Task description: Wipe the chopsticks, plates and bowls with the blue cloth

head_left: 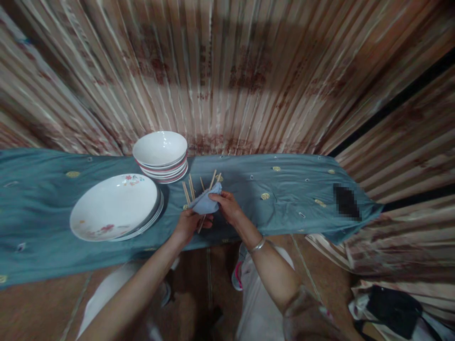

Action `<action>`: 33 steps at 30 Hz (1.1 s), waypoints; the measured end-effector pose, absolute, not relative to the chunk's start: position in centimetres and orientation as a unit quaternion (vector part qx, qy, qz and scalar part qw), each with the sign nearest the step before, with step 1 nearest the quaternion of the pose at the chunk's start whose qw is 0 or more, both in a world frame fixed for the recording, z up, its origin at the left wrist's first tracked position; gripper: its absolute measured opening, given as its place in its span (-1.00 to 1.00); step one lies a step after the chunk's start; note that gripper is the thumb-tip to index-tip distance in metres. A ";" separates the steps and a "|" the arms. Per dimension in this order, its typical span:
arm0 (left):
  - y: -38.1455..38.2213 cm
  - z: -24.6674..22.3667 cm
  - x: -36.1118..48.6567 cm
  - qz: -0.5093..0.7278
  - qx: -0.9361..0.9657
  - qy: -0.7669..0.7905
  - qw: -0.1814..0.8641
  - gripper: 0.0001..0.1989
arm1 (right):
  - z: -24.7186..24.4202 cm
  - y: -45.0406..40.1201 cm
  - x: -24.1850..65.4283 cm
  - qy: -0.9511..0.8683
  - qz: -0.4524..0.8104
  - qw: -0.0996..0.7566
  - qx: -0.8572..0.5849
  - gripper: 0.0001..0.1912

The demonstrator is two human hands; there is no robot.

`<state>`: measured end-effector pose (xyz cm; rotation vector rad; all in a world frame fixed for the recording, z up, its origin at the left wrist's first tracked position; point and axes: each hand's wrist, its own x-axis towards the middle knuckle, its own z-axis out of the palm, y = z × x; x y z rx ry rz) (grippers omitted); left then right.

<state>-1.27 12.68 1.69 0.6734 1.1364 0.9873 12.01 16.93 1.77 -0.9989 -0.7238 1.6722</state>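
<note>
Above the near part of the cloth-covered table, a light blue cloth (205, 202) is wrapped around some thin wooden chopsticks (213, 177). My left hand (187, 225) is closed on the chopsticks and the lower edge of the cloth, and stick ends poke out below its fingers. Thumb and fingers of my right hand (228, 205) pinch the cloth at its right side. More chopsticks (188, 190) show just behind the cloth, partly hidden by it. I cannot make out exactly which sticks are inside the cloth.
To the left stand a stack of large flowered plates (113, 206) and, behind it, stacked white bowls (159, 148). Blue-green fabric (284, 203) covers the table. A pixelated dark object (347, 201) lies at the right end. Pleated curtains (227, 85) hang behind; a black bag (394, 310) sits lower right.
</note>
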 end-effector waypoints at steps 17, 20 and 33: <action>11.8 2.7 -1.2 0.412 0.320 0.517 0.679 -0.52 | 2.2 18.4 13.9 -0.281 0.669 0.565 -0.392 -0.80; 11.7 2.7 -1.2 0.410 0.326 0.517 0.677 -0.53 | 2.3 18.6 14.3 -0.268 0.662 0.577 -0.396 -0.81; 11.4 2.7 -1.3 0.413 0.340 0.524 0.663 -0.58 | 2.8 18.4 14.4 -0.255 0.672 0.575 -0.391 -0.79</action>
